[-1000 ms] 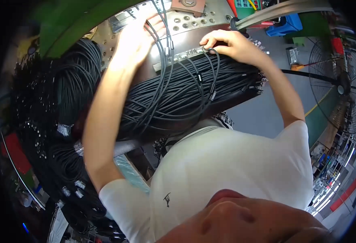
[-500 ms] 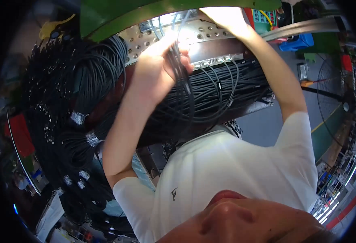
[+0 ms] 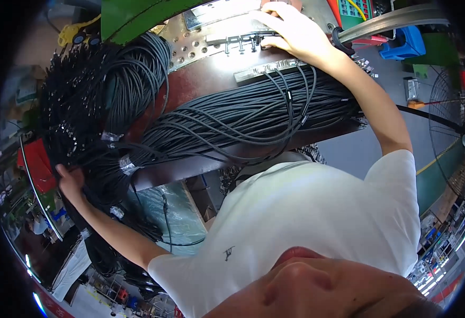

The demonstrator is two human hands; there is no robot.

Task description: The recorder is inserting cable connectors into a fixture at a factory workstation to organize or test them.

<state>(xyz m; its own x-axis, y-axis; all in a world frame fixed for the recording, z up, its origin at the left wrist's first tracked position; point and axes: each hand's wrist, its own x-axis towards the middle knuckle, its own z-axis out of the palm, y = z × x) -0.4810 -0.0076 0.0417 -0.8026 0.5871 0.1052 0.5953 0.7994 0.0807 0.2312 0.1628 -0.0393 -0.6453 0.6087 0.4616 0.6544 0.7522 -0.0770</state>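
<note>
My right hand [image 3: 298, 34] reaches over the perforated metal plate [image 3: 190, 50], fingers and thumb spread apart. Its thumb is beside a dark comb-like strip [image 3: 240, 42] with short prongs, and its fingertips reach the far metal block [image 3: 222, 10]. Just nearer lies a slotted metal bar [image 3: 251, 73] with the ends of several black cables set in it. Out to the left, my left hand [image 3: 71, 183] is beside the hanging mass of black cables [image 3: 79, 106]. Its fingers are apart and I see nothing in them; some are partly hidden.
A thick bundle of black cables [image 3: 216, 114] lies across the brown work surface [image 3: 190, 85]. A green machine part [image 3: 132, 18] overhangs the plate. To the right are a curved metal rail [image 3: 391, 26], a blue plastic piece [image 3: 404, 42] and a fan [image 3: 444, 132].
My left hand has let go of the black cables it held over the plate and swung out left. My right hand has come nearer, out from under the bright light.
</note>
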